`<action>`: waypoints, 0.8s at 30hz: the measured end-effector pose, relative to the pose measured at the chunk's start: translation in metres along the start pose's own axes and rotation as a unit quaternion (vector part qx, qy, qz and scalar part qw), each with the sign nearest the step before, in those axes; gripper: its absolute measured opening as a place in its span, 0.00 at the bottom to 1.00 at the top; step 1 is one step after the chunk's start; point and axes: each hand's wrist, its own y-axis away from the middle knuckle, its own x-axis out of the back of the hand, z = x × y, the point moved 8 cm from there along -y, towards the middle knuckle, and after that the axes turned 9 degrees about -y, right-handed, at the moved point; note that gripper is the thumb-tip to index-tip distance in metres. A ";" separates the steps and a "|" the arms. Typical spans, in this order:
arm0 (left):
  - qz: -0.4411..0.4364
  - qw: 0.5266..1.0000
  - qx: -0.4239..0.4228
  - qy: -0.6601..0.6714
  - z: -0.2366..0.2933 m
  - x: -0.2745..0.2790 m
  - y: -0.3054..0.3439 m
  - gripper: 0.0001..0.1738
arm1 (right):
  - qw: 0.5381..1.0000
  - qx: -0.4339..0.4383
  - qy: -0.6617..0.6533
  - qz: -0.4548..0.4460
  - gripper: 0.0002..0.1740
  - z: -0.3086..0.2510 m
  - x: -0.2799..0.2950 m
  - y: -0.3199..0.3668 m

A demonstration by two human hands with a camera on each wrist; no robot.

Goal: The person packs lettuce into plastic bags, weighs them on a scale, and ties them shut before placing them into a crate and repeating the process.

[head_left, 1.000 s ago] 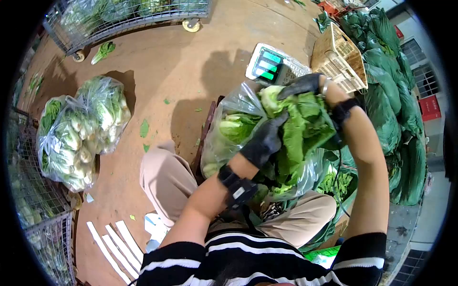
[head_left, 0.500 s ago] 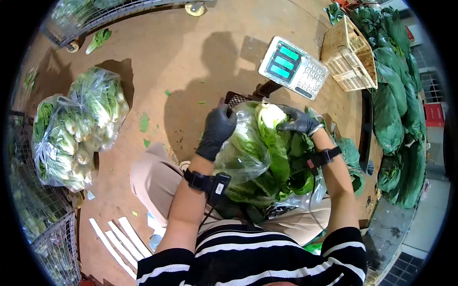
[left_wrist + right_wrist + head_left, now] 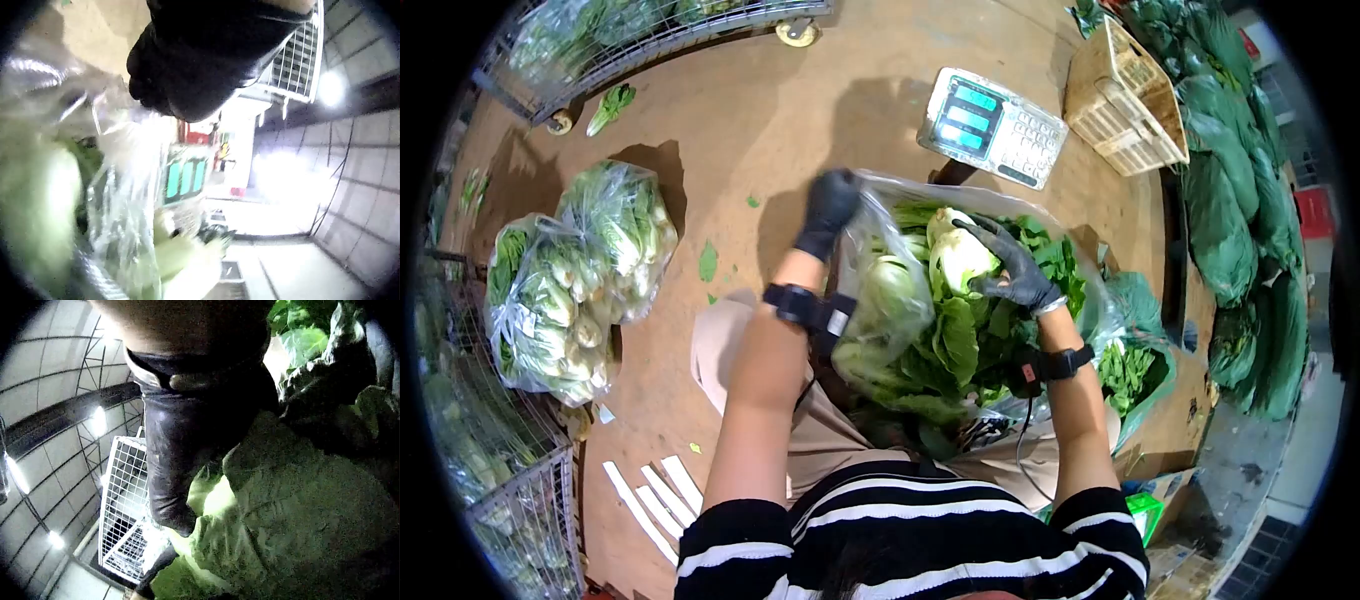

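My gloved left hand (image 3: 830, 212) grips the upper left rim of a clear plastic bag (image 3: 862, 215), fingers curled into the film. In the left wrist view the plastic (image 3: 122, 206) hangs from that fist. The gloved right hand (image 3: 1018, 270) holds a head of leafy cabbage (image 3: 952, 262), thumb and fingers spread around its pale base. Its broad green leaves point towards my lap, over the bag's open mouth. More pale heads (image 3: 890, 290) lie inside, behind the film. The right wrist view shows the glove (image 3: 187, 450) against large leaves (image 3: 294, 506), fingertips partly hidden.
A scale display (image 3: 990, 125) stands just beyond the bag, beside a cream plastic crate (image 3: 1120, 105). Filled vegetable bags (image 3: 550, 310) sit on the floor at left, near wire carts (image 3: 520, 520). Green sacks (image 3: 1225, 190) line the right side. White strips (image 3: 640, 510) lie at lower left.
My left hand came away from the cabbage to the bag's upper left rim and now grips it, spreading the mouth wider. The right hand brought the head down over the bag, base pointing away.
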 end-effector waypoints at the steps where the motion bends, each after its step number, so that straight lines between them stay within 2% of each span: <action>1: 0.081 0.996 -0.028 0.036 -0.007 0.031 -0.006 0.13 | 1.000 0.003 -0.018 0.011 0.44 0.000 -0.001 0.004; 2: -0.085 0.945 0.117 0.295 -0.030 0.024 -0.012 0.14 | 0.999 0.005 0.041 0.005 0.44 0.001 -0.001 0.004; 3: -0.112 0.878 0.116 0.451 -0.027 0.029 -0.010 0.16 | 0.999 -0.007 0.044 0.006 0.45 0.005 -0.003 0.003; 5: -0.088 0.885 0.146 0.432 -0.008 0.037 0.006 0.14 | 0.998 -0.047 0.019 -0.037 0.44 0.009 -0.012 -0.011; 6: -0.118 0.879 0.172 0.429 0.002 0.031 0.014 0.14 | 0.998 -0.026 -0.003 -0.050 0.44 0.006 -0.014 -0.022; 7: -0.055 0.950 0.127 0.279 0.021 0.051 0.024 0.18 | 0.994 -0.043 0.073 -0.074 0.43 0.009 -0.014 -0.031; 8: -0.009 0.988 0.036 0.148 0.042 0.067 0.034 0.23 | 0.992 -0.047 0.059 -0.098 0.42 0.007 -0.017 -0.040; 9: 0.037 0.998 -0.056 0.014 0.064 0.080 0.047 0.29 | 0.990 -0.053 0.044 -0.122 0.42 0.006 -0.021 -0.048; 10: -0.072 0.994 -0.069 -0.052 0.074 0.072 0.060 0.30 | 0.990 -0.061 0.022 -0.128 0.43 0.017 -0.025 -0.053; 11: -0.178 0.974 -0.081 -0.117 0.079 0.061 0.075 0.31 | 0.984 -0.049 0.088 -0.150 0.42 0.020 -0.029 -0.059; 13: -0.253 0.946 -0.114 -0.168 0.072 0.027 0.099 0.30 | 0.980 -0.066 0.102 -0.157 0.42 0.025 -0.031 -0.064; 14: -0.267 0.949 -0.133 -0.098 0.074 0.018 0.104 0.25 | 0.980 -0.065 0.102 -0.157 0.42 0.024 -0.030 -0.066; 15: -0.266 0.950 -0.132 -0.099 0.066 0.009 0.103 0.25 | 0.980 -0.058 0.104 -0.161 0.42 0.023 -0.030 -0.067; 17: -0.217 0.964 -0.135 0.079 0.065 0.016 0.091 0.20 | 0.979 -0.051 0.107 -0.166 0.42 0.019 -0.033 -0.068; 18: -0.166 0.972 -0.124 0.108 0.057 0.025 0.088 0.17 | 0.972 -0.073 0.158 -0.159 0.40 0.023 -0.031 -0.068; 19: -0.167 0.972 -0.126 0.108 0.056 0.033 0.086 0.17 | 0.962 -0.096 0.207 -0.149 0.38 0.026 -0.031 -0.067; 20: -0.176 0.964 -0.110 0.164 0.054 0.040 0.085 0.15 | 0.962 -0.099 0.206 -0.147 0.38 0.010 -0.035 -0.067; 21: -0.185 0.953 -0.093 0.221 0.053 0.041 0.084 0.14 | 0.951 -0.166 0.232 -0.118 0.36 0.004 -0.032 -0.066; 22: -0.200 0.907 -0.123 0.349 0.067 0.047 0.085 0.13 | 0.934 -0.232 0.257 -0.088 0.34 0.000 -0.030 -0.063; 23: -0.202 0.906 -0.125 0.349 0.072 0.053 0.087 0.13 | 0.920 -0.202 0.328 -0.071 0.33 0.004 -0.038 -0.064; 24: -0.293 0.793 -0.019 0.534 0.073 0.049 0.094 0.13 | 0.920 -0.172 0.348 -0.060 0.35 -0.004 -0.044 -0.060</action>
